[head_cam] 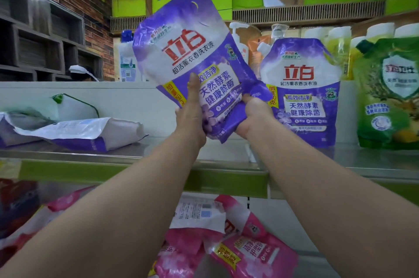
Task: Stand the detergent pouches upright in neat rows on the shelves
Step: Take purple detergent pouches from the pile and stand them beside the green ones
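Both my hands hold a purple-and-white detergent pouch (pixel 188 51) up in the air above the upper shelf (pixel 158 153), tilted to the left. My left hand (pixel 189 116) grips its lower left edge with the thumb on the front. My right hand (pixel 254 116) grips its bottom right corner. A matching purple pouch (pixel 301 91) stands upright on the shelf just to the right. Another purple pouch (pixel 86 132) lies flat on the shelf at the left, back side up, with a second one (pixel 18 125) beside it.
A green pouch (pixel 390 94) stands at the right end of the upper shelf. Pump bottles (pixel 240 42) and yellow bottles (pixel 337 48) stand behind. Pink pouches (pixel 226 246) lie in a heap on the lower shelf. A brick wall with dark cubbies (pixel 45 35) is at the left.
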`<state>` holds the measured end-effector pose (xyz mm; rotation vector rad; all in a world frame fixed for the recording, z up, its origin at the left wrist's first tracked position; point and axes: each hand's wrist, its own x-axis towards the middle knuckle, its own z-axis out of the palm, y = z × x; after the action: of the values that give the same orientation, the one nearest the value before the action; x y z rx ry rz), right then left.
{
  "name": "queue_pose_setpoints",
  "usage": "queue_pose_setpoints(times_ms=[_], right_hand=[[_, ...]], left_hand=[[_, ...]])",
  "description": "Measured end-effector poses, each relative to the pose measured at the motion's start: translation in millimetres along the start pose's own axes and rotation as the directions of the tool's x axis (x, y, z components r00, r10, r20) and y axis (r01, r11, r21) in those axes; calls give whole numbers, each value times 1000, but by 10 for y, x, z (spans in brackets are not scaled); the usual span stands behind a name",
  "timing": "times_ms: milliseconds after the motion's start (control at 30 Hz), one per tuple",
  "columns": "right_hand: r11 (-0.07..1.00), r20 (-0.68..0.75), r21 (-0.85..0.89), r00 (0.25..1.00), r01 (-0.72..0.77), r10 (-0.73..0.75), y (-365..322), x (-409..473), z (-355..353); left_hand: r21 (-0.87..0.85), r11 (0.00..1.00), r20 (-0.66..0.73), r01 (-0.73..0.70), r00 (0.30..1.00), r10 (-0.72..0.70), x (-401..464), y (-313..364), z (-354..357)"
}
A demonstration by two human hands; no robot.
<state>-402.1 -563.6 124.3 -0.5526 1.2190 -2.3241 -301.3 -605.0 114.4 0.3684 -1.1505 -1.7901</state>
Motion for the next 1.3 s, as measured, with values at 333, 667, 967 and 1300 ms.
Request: queue_pose_setpoints(times_ms=[333, 667, 967, 1300], right_hand=[[995, 44, -1, 994, -100, 99, -111, -254, -108], [797, 102, -517, 947, 312, -305, -365, -441, -280], [801, 45, -548, 965, 240, -259, -336, -238, -569], [763, -92, -583, 910, 280, -404, -632, -112, -867]], left_hand=[[-18, 999, -160, 40, 986, -43, 25, -31, -73], [195, 979, -107, -54, 991, 76, -35, -49, 8], [390, 916, -71, -95, 988, 133, 80, -80, 97], [393, 915, -79, -89, 988, 130, -9, -266, 583]])
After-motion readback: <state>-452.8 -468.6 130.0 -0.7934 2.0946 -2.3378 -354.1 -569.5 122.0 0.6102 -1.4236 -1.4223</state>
